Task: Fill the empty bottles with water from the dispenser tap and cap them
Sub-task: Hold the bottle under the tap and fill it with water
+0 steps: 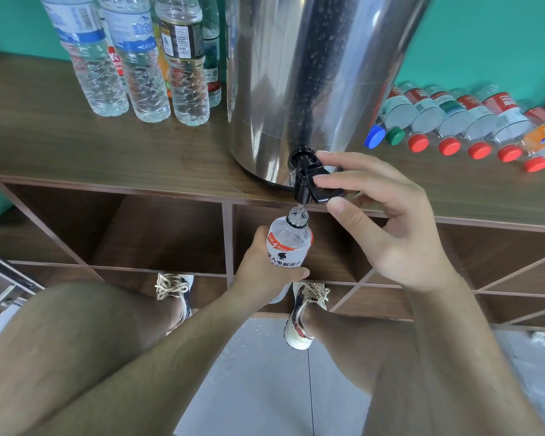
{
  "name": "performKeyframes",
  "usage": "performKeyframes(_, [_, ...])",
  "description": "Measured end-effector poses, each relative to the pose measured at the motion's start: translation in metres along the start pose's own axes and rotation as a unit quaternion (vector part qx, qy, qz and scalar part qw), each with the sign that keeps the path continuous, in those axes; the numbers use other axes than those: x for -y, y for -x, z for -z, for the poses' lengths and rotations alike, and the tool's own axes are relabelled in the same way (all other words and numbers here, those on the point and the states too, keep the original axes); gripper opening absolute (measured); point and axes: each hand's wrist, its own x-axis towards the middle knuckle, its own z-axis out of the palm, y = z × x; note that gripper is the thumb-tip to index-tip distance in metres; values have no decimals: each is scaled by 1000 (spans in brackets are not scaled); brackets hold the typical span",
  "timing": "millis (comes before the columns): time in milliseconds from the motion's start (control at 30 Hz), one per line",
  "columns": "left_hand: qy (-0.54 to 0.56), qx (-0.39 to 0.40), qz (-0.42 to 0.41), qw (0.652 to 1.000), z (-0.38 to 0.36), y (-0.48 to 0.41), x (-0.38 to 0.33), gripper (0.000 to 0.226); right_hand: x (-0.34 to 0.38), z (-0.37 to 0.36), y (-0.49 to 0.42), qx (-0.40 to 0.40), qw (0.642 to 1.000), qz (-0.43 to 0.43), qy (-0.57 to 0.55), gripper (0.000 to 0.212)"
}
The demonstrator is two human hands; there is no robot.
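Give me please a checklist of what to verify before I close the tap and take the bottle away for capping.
1. Mouth under the spout: ok; the water stream falls into the open neck of the bottle.
2. Grip on the bottle: ok; the left hand holds its body.
3. Control of the tap lever: ok; the right hand pinches it between fingers and thumb.
4. Water level: cannot tell; the bottle's body is mostly covered.
5. Cap for this bottle: cannot tell; no loose cap is in view.
6. Dry footing: not ok; drops lie on the floor tiles.
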Motion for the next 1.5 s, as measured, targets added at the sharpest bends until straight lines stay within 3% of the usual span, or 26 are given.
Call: performKeyframes(1500, [52,-5,-11,999,-1,2,-2,78,-2,0,-2,-4,1000,31,-2,21])
